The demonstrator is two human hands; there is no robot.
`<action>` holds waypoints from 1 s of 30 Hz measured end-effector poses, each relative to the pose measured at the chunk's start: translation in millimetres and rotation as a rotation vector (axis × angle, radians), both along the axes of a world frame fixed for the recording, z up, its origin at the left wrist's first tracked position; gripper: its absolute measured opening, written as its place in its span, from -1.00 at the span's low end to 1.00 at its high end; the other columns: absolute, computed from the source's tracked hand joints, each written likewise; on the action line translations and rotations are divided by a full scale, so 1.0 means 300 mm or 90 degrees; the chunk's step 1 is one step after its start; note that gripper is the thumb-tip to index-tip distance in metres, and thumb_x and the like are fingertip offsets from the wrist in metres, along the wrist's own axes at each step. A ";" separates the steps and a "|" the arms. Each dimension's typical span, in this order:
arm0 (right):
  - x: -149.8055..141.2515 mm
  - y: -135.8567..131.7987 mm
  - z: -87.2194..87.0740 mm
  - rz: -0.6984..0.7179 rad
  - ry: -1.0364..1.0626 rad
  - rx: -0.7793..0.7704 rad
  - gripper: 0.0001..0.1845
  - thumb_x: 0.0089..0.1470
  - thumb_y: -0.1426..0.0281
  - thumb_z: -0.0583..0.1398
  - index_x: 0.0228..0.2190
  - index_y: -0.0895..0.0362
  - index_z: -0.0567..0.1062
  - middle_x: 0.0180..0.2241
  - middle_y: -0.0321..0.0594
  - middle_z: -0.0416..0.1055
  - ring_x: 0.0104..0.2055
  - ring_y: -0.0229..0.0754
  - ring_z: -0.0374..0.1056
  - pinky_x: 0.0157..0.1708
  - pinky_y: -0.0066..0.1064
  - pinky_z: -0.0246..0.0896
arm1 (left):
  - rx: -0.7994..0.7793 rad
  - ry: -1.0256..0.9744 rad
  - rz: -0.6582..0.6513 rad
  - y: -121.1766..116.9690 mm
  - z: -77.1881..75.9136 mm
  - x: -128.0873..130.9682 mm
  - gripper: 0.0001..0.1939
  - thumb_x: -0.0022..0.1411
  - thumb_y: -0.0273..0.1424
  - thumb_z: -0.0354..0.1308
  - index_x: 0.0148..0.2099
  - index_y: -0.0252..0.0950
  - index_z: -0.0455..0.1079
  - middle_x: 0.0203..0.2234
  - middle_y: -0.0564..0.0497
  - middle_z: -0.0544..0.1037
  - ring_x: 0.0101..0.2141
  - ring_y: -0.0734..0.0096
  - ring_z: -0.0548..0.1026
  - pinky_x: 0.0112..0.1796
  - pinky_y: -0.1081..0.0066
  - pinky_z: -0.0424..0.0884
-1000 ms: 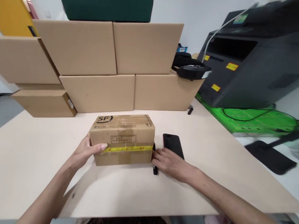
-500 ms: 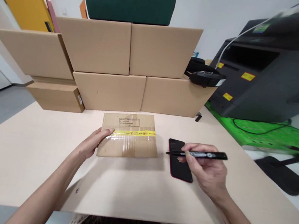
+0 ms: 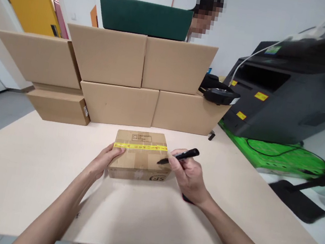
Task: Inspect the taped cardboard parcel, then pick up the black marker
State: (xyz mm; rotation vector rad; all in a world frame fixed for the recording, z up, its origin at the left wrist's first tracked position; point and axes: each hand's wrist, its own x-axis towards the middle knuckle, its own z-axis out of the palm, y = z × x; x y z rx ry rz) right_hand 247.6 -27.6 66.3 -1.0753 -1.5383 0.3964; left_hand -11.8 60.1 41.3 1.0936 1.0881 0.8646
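Observation:
A small cardboard parcel point(image 3: 140, 157) with a yellow tape band lies flat on the pale table point(image 3: 35, 176), a printed label on its top. My left hand point(image 3: 104, 162) presses against the parcel's left edge, fingers on the tape. My right hand point(image 3: 188, 174) grips a black marker pen point(image 3: 179, 156), its tip just over the parcel's right side. A black phone lies almost hidden under my right hand.
Stacked cardboard boxes point(image 3: 140, 80) form a wall at the table's back, with a dark green box point(image 3: 144, 16) on top. A person stands behind them. A black tape dispenser point(image 3: 220, 94), a large dark printer point(image 3: 295, 93) and a green mat point(image 3: 279, 156) lie to the right.
My right hand picked the marker off the table, then carried it left from above the phone to the parcel's right edge. The parcel went from standing on edge to lying flat.

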 end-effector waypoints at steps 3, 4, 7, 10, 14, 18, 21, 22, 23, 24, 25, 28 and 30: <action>-0.020 0.018 0.002 -0.030 -0.113 0.043 -0.80 0.30 0.31 0.14 -0.38 0.08 0.45 -0.41 -0.22 0.51 -0.43 -0.21 0.48 -0.40 -0.41 0.41 | -0.004 -0.009 -0.001 0.001 -0.005 0.003 -0.37 0.02 -0.10 0.40 0.09 -0.33 0.48 -0.03 -0.17 0.66 0.00 0.00 0.58 -0.07 0.27 0.45; -0.023 0.022 0.001 -0.040 -0.141 0.045 -0.77 0.30 0.31 0.12 -0.40 0.08 0.45 -0.42 -0.21 0.51 -0.42 -0.19 0.49 -0.38 -0.40 0.42 | -0.005 -0.011 -0.001 0.000 -0.006 0.003 -0.37 0.03 -0.10 0.40 0.09 -0.33 0.47 -0.02 -0.16 0.65 0.00 0.01 0.58 -0.08 0.28 0.45; -0.025 0.022 -0.007 -0.049 -0.165 0.030 -0.74 0.31 0.26 0.10 -0.39 0.07 0.46 -0.44 -0.23 0.51 -0.48 -0.21 0.47 -0.45 -0.42 0.40 | -0.006 -0.018 -0.001 -0.004 -0.006 0.004 -0.36 0.04 -0.10 0.39 0.10 -0.33 0.46 -0.02 -0.16 0.65 -0.01 0.03 0.58 -0.10 0.31 0.45; -0.015 0.008 -0.016 -0.060 -0.134 0.017 -0.72 0.32 0.20 0.11 -0.39 0.06 0.45 -0.46 -0.28 0.48 -0.55 -0.27 0.40 -0.55 -0.45 0.32 | -0.006 -0.022 0.001 -0.012 0.000 0.005 -0.35 0.05 -0.10 0.39 0.12 -0.33 0.44 -0.02 -0.16 0.65 -0.02 0.04 0.59 -0.11 0.31 0.46; 0.048 -0.015 -0.054 -0.159 -0.117 0.058 -0.78 0.35 0.21 0.11 -0.26 0.06 0.44 -0.48 -0.32 0.42 -0.56 -0.26 0.34 -0.54 -0.43 0.30 | -0.008 -0.019 0.003 -0.012 0.005 0.011 -0.29 0.02 -0.08 0.40 0.15 -0.35 0.43 -0.02 -0.20 0.64 -0.02 0.00 0.58 -0.10 0.28 0.47; 0.182 -0.027 -0.131 -0.254 -0.302 0.069 -0.84 0.37 0.34 0.07 -0.08 0.06 0.41 -0.27 -0.16 0.48 -0.33 -0.14 0.46 -0.30 -0.33 0.40 | 0.015 0.060 0.106 -0.006 -0.008 0.008 -0.19 0.03 -0.03 0.39 0.24 -0.34 0.37 0.20 -0.31 0.45 0.13 -0.12 0.47 0.06 0.15 0.40; 0.297 -0.032 -0.197 -0.246 -0.410 0.007 -0.72 0.27 0.49 0.07 -0.06 0.08 0.49 -0.32 -0.12 0.45 -0.31 -0.06 0.44 -0.30 -0.28 0.38 | 0.134 0.148 0.225 -0.038 -0.018 -0.002 -0.16 0.16 -0.04 0.31 0.39 -0.23 0.19 0.39 -0.24 0.15 0.31 -0.12 0.21 0.25 0.09 0.18; 0.331 -0.034 -0.218 -0.248 -0.438 -0.017 -0.65 0.22 0.56 0.04 -0.06 0.09 0.51 -0.35 -0.13 0.43 -0.34 -0.05 0.42 -0.33 -0.29 0.37 | 0.237 0.189 0.264 -0.062 -0.019 -0.003 -0.20 0.19 -0.08 0.30 0.40 -0.19 0.18 0.39 -0.20 0.14 0.33 -0.10 0.17 0.26 0.07 0.16; 0.361 -0.036 -0.238 -0.253 -0.462 -0.042 -0.59 0.17 0.61 0.02 -0.06 0.11 0.53 -0.37 -0.13 0.41 -0.36 -0.06 0.39 -0.36 -0.30 0.35 | 0.374 0.230 0.303 -0.093 -0.017 -0.003 -0.25 0.21 -0.16 0.30 0.38 -0.15 0.21 0.35 -0.18 0.20 0.31 -0.09 0.18 0.26 0.06 0.17; 0.388 -0.037 -0.257 -0.258 -0.482 -0.066 -0.53 0.12 0.66 0.01 -0.07 0.12 0.54 -0.38 -0.13 0.39 -0.38 -0.06 0.37 -0.36 -0.30 0.34 | 0.509 0.245 0.321 -0.131 -0.013 0.002 -0.31 0.21 -0.26 0.32 0.35 -0.11 0.25 0.29 -0.15 0.28 0.29 -0.07 0.21 0.25 0.05 0.17; 0.410 -0.037 -0.274 -0.263 -0.497 -0.089 -0.49 0.07 0.69 0.00 -0.07 0.13 0.55 -0.38 -0.13 0.38 -0.38 -0.07 0.36 -0.36 -0.31 0.34 | 0.624 0.230 0.313 -0.174 -0.008 0.012 -0.34 0.19 -0.37 0.33 0.32 -0.05 0.30 0.22 -0.11 0.38 0.25 -0.05 0.27 0.23 0.05 0.20; 0.457 -0.031 -0.312 -0.267 -0.519 -0.148 -0.43 -0.03 0.74 0.01 -0.06 0.16 0.55 -0.35 -0.12 0.39 -0.34 -0.07 0.35 -0.29 -0.31 0.35 | 0.691 0.117 0.049 -0.304 0.007 0.078 -0.45 0.19 -0.53 0.29 0.16 0.09 0.48 -0.08 -0.02 0.60 -0.02 0.05 0.51 0.03 0.17 0.40; 0.477 -0.025 -0.327 -0.265 -0.514 -0.177 -0.39 -0.11 0.75 0.05 -0.05 0.17 0.55 -0.32 -0.09 0.42 -0.29 -0.05 0.36 -0.23 -0.28 0.37 | 0.508 0.085 -0.129 -0.365 0.005 0.151 -0.58 0.24 -0.47 0.26 0.09 0.07 0.55 -0.08 -0.06 0.62 -0.05 0.05 0.54 -0.02 0.19 0.43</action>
